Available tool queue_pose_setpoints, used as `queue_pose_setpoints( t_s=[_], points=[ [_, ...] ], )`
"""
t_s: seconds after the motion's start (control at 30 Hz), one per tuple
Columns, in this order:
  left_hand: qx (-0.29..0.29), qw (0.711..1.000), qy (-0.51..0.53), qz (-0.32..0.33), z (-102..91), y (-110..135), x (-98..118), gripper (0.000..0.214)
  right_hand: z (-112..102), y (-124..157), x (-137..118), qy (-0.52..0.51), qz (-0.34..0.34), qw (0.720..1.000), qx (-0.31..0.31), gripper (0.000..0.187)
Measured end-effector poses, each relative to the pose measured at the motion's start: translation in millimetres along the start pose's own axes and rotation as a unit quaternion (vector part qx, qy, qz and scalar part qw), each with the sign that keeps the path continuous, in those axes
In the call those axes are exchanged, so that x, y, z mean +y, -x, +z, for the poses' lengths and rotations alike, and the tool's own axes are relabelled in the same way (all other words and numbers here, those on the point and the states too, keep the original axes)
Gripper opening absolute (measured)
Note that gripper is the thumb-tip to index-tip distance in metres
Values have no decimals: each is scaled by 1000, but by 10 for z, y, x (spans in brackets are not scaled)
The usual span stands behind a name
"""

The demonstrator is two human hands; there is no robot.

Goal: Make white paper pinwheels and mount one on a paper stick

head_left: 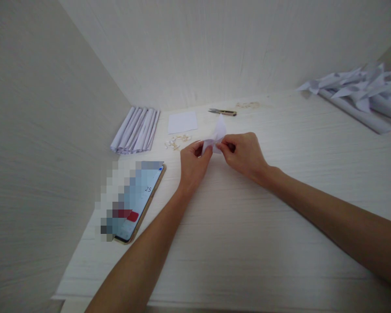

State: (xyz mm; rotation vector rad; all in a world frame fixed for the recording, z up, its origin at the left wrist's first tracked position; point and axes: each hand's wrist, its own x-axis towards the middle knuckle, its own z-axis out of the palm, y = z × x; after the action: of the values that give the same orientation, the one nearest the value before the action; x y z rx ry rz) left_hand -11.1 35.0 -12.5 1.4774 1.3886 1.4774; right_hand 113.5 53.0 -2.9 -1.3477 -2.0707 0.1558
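Folded paper (220,127) is gripped over the table (215,243) by our left hand (194,164) and apparently pinched by our right hand (246,152), so we seem to be shaping it, next needing steady pressure.

Your wood-grain tabletop (247,243) carries: smartphone (143,208), rolled paper tubes (137,130) beyond it, cotton-swab ends (173,142) near paper sheet (182,122), thread snips (226,112), tan bits (247,104), paper pinwheels (365,89) right.

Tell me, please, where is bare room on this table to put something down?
Bare: the table between the forearms, and right of the right hand, up to the paper pile. Crowded: left of and beyond the left hand, with rolls, sheet, bits, phone; snips lie beyond the held paper.
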Motion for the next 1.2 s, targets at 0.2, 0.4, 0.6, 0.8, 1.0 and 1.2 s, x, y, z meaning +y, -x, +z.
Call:
queue_pose_setpoints(
  t_s=[0.2,0.4,0.6,0.8,1.0,1.2],
  points=[
    [1,1000,4,2,0,-3,-15,12,-7,1,-13,-7,-2,1000,0,24],
    [-8,1000,3,27,8,-4,-38,14,-19,-82,-24,-191,129,970,-78,25],
    [-36,999,10,25,11,-8,-44,17,-53,-39,-1,-22,2,999,-26,23],
    [-41,999,19,27,-4,-3,-40,16,-52,-32,10,-46,1,999,-22,25],
    [-34,999,-3,18,-11,6,12,13,20,-4,14,-144,34,989,-3,29],
    [-53,998,-17,40,-29,7,48,29,41,26,33,-152,31,988,23,29]
  ],
)
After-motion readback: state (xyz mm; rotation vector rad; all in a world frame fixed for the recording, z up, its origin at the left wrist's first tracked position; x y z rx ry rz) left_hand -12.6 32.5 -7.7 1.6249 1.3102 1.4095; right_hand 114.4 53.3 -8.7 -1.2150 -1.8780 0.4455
